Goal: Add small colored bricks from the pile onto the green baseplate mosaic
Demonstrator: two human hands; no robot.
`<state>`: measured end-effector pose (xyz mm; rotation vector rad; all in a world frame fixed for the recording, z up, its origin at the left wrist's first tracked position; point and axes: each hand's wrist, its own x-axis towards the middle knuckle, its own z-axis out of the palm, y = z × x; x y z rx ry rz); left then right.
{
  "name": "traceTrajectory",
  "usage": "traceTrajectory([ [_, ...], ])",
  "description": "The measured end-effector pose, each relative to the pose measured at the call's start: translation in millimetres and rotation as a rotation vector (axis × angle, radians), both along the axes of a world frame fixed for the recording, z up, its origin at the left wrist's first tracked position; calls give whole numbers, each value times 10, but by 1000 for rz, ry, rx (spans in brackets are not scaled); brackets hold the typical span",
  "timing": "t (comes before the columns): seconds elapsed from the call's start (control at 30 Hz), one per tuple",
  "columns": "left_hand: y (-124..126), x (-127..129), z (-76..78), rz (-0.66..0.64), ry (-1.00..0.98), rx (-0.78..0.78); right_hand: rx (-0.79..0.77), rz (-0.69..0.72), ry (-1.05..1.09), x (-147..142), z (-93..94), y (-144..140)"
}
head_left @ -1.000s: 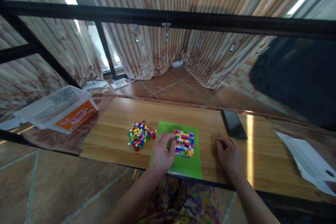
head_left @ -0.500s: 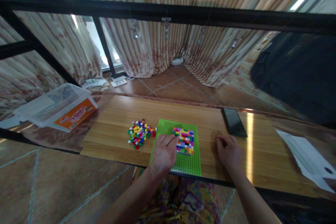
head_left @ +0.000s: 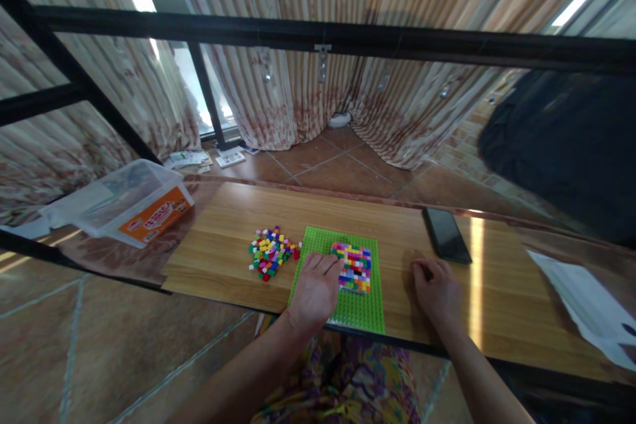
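My left hand lies over the left part of a green studded baseplate. Its fingers are drawn together, with the tips at the left side of a block of small multicoloured bricks standing on the plate. Whatever may be between those fingertips is hidden. My right hand rests on the tabletop to the right of the plate, its fingers curled in and nothing seen in them. Left of the plate lies a loose pile of small coloured bricks.
A black phone lies beyond my right hand on the wooden table. Farther right is a white sheet. At the left stands a clear plastic box with an orange label. A dark metal bar crosses above the far side.
The whole view has shifted slightly, moving everything a little to the right and down. Both hands keep nearly the same places relative to the plate and table.
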<state>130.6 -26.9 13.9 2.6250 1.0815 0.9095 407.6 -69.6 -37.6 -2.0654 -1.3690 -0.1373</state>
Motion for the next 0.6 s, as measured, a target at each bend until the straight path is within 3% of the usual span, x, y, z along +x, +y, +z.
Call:
traceTrajectory([
  [0.13, -57, -53, -1, 76, -60, -61, 5, 12, -9, 1, 7, -7],
  [0.37, 218, -371, 23, 509, 54, -40, -11, -2, -30, -1, 18, -13],
  [0.6, 480, -371, -18, 522, 251, -27, 4, 15, -17, 19, 5, -8],
])
